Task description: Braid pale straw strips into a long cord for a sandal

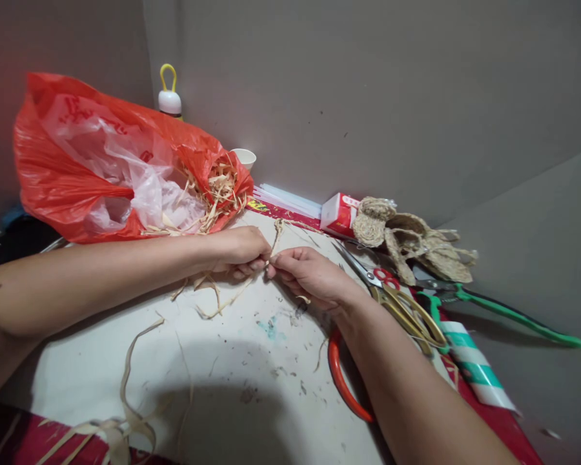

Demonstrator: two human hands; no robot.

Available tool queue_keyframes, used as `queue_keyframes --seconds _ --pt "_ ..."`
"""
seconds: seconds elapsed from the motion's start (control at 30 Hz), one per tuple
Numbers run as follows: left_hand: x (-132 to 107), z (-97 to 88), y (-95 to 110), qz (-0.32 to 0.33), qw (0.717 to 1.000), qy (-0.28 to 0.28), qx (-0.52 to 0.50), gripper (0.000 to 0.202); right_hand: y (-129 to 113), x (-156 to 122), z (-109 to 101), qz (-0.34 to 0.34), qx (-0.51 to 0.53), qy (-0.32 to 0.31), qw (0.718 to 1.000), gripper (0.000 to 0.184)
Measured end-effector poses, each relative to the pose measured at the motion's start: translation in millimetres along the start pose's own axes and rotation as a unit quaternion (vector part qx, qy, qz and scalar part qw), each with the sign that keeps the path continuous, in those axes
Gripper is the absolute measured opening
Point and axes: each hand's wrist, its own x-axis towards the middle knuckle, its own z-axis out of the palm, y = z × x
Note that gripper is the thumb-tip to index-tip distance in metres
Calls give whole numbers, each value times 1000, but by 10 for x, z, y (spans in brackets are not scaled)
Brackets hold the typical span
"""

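My left hand (246, 250) and my right hand (310, 274) meet over the middle of the white work surface (213, 374). Pinched between their fingertips is a thin, pale straw cord (277, 234) that looks twisted or plaited. Its knotted upper end points away from me, while the part inside the fingers is hidden. Both hands are closed. Loose straw strips (217, 307) trail onto the surface below my left hand, and a longer curled strip (128, 368) lies nearer to me.
A red plastic bag (72, 168) with straw stands at the back left, near a white cup (244, 157). On the right lie gold-handled scissors (397, 310), woven straw pieces (416, 236), green-handled shears (513, 313) and a red-and-white box (337, 214). A red handle (341, 381) shows beside my right forearm.
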Motion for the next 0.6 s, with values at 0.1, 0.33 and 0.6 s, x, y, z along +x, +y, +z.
queue_keyframes --seconds 0.1,0.33,0.6 --pt "-2 94 -57 8 1000 27 8 17 23 17 55 -5 16 5 1000 20" --pt "-57 230 -188 84 977 105 164 10 49 34 79 -7 56 -4 998 28" --pt "-103 243 -153 106 954 138 244 8 37 16 89 -23 75 -2 997 30"
